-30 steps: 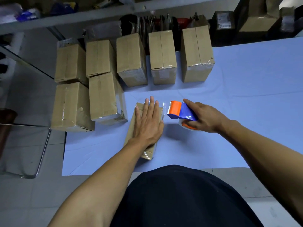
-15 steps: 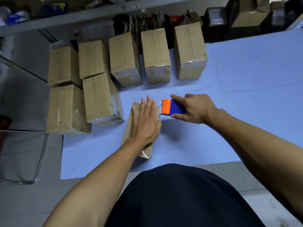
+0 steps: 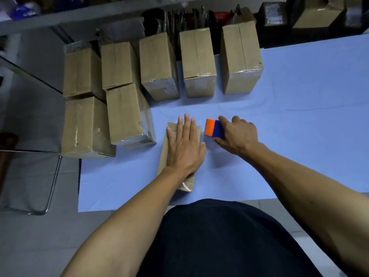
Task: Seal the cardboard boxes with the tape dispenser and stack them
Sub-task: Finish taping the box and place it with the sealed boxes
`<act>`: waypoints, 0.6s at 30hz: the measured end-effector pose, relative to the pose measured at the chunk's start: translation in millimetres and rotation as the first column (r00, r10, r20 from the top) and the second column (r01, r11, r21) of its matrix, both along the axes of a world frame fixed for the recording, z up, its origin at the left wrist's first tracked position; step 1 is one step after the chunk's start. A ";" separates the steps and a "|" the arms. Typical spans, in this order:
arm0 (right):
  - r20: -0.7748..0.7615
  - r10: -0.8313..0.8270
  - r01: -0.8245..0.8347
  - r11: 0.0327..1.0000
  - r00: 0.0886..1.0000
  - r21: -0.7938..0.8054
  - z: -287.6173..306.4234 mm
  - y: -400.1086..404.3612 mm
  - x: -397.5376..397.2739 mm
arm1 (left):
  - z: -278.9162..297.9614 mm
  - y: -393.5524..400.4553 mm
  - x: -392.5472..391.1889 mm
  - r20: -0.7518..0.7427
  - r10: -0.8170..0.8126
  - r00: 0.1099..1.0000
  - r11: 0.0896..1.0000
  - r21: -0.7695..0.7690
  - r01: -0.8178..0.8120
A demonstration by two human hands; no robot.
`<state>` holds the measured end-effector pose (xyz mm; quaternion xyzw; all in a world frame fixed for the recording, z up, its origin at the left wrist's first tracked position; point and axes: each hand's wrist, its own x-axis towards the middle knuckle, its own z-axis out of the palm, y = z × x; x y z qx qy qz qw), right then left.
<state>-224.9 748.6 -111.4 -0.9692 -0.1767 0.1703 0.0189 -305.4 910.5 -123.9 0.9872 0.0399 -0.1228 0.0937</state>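
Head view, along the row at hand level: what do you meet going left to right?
Large brown cardboard box at the table's left edge → second brown cardboard box beside it → left hand flat on the small flat cardboard box → orange and blue tape dispenser → right hand gripping it.

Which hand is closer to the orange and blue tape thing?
Right. The right hand grips the tape dispenser; the left hand lies flat on the box beside it.

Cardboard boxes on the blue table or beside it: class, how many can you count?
8: three in the back row, four clustered at left, one under the left hand. Shelf boxes excluded; others may be hidden.
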 end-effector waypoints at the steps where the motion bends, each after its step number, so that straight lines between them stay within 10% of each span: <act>1: 0.019 -0.011 0.010 1.000 1.000 0.011 -2.4 0.3 2.1 | 0.3 -0.3 0.5 0.011 0.015 1.000 0.999 -0.041 -0.014; 7: -0.132 -0.064 0.077 0.992 0.989 0.096 -19.4 5.5 3.9 | 11.7 9.6 0.4 0.206 0.351 0.913 0.810 -0.556 -0.186; 18: -0.119 -0.108 0.127 0.978 0.987 0.165 -30.1 6.7 -18.8 | 18.8 41.9 1.4 -0.030 0.642 0.766 0.615 -0.576 -0.539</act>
